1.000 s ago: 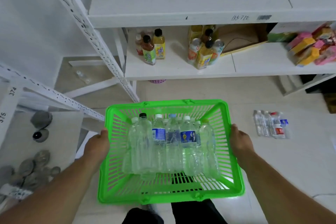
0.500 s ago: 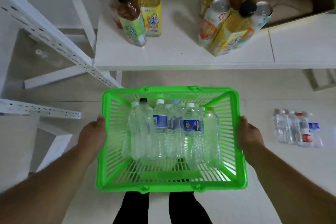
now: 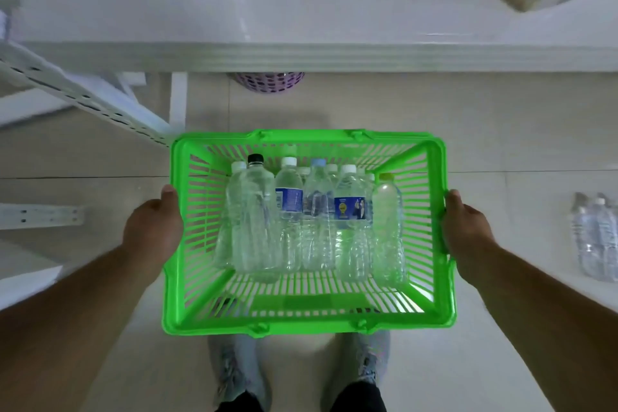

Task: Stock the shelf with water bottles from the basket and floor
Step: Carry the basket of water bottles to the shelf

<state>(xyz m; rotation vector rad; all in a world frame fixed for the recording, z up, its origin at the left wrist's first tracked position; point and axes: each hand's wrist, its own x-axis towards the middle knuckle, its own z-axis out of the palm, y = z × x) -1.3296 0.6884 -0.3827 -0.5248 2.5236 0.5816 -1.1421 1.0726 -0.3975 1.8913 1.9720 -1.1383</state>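
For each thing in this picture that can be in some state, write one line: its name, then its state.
green basket: held off the floor, level, loaded with bottles
bottles in the basket: lying side by side, capped
black-capped bottle: lying, capped
left hand: grips the basket's left rim
right hand: grips the basket's right rim
bottles on the floor: lying together, blurred
white shelf: front part bare
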